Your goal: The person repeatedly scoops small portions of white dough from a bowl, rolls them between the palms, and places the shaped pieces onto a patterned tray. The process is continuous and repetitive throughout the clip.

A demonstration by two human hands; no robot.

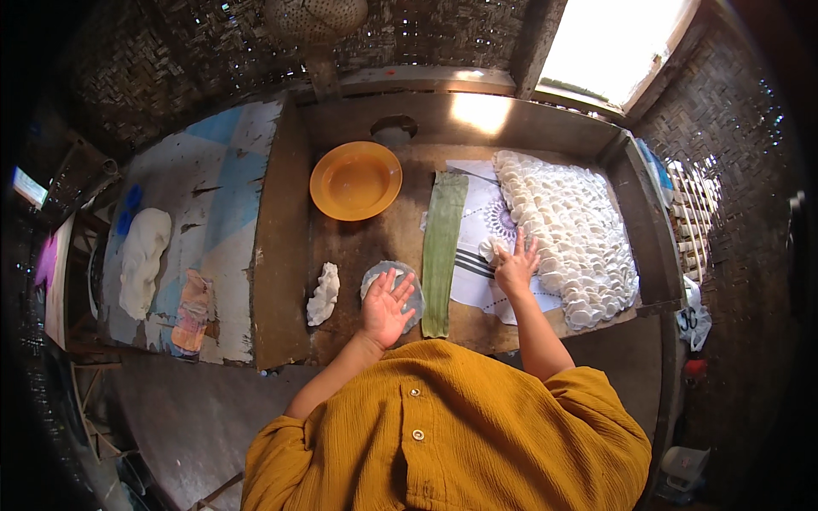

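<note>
A small white disc showed over the printed cloth, just left of the nearer right hand, whose fingers fanned out; any pinch could not be told. Across the long green leaf strip, the left hand was spread, palm up.

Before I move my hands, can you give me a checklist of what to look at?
1. Bare left hand empty: ok, its open palm shows nothing on it.
2. Bare right hand gripping a small white piece: cannot tell, its fingers partly hide it.
3. Long green leaf strip lying between both hands: ok.
4. Thin white round pieces in the big spread all lying apart: not ok, many overlap.
5. Round orange bowl upright: ok.
</note>
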